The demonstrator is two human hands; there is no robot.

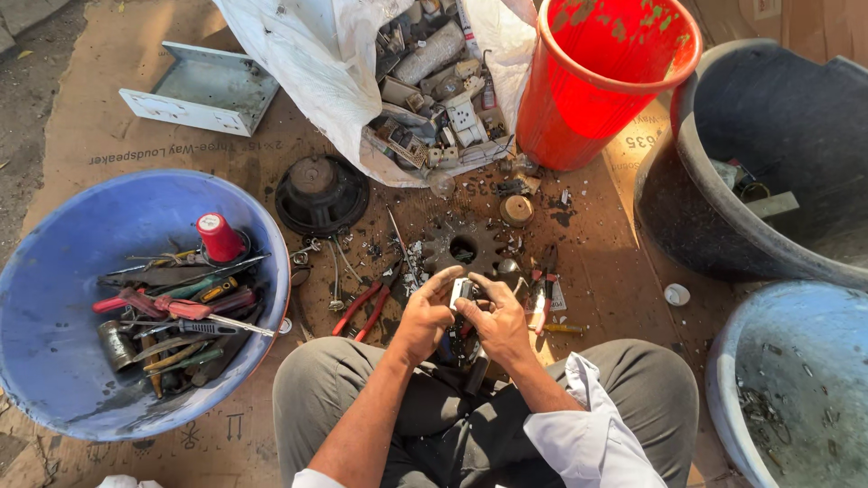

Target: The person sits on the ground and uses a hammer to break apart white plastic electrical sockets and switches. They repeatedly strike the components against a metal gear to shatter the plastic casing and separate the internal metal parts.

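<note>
Small white part (462,291), held between both hands above the lap, just in front of the seated person's knees. Left to right: blue tub (54,298) of hand tools; red-handled pliers (366,307) on the cardboard mat (136,136); left hand (423,316), thumb and forefinger pinched on the part's left side; right hand (497,321), fingertips closed on its right side. The part lies between the two grips; its long axis cannot be told. Both wrists angle inward. Beyond: toothed metal disc (464,246), red bucket (606,77).

A scrap-salvage workspace on the ground: cardboard floor (136,136), tool-filled basin (54,298), sack of electrical scrap (307,63).
</note>
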